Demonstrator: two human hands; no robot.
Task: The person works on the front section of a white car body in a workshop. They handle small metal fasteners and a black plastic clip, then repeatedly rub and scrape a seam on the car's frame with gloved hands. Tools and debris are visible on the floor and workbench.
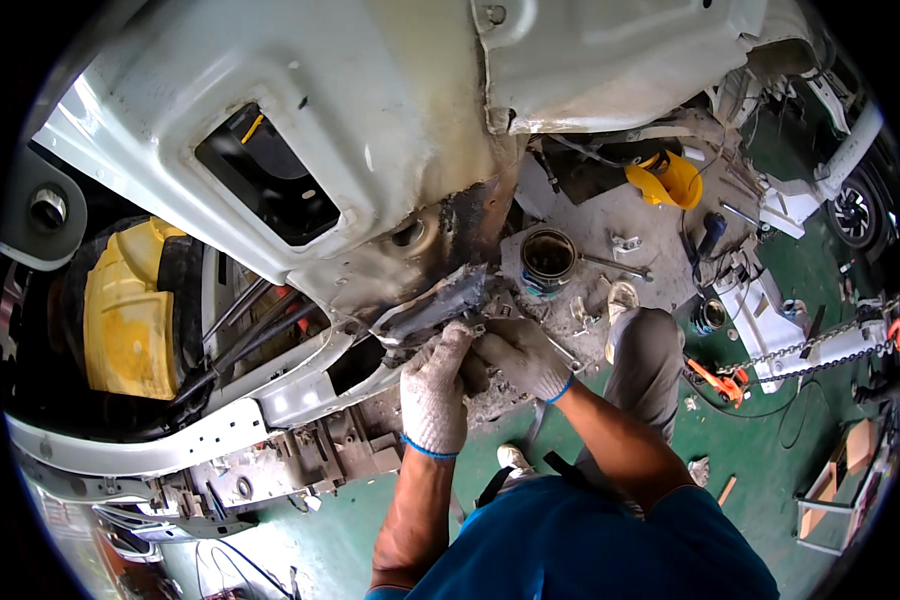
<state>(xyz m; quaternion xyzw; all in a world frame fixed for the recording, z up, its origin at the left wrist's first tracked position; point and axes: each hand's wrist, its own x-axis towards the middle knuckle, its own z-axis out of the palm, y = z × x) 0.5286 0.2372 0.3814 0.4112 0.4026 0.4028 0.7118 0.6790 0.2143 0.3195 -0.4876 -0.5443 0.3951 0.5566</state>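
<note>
My left hand [435,395], in a white knit glove with blue cuff, has its fingers bent at the lower right end of a dark grey, scraped metal piece [420,305] on the white car body panel [270,40]. My right hand [520,360], gloved alike, is beside it with curled fingers pressed close to my left. What the fingers grip is too small and hidden to make out. Scorched, rusty metal [485,215] lies just above the grey piece. An open can [545,255] with a rod-like tool [615,268] stands above and right of my hands.
A grey work surface [590,220] holds a yellow container [670,180] and scattered metal parts. On the green floor [610,550] are chains [820,355], an orange tool [715,380], cables and a crate [835,480]. A wheel [855,215] is at right, yellow padding [130,310] at left.
</note>
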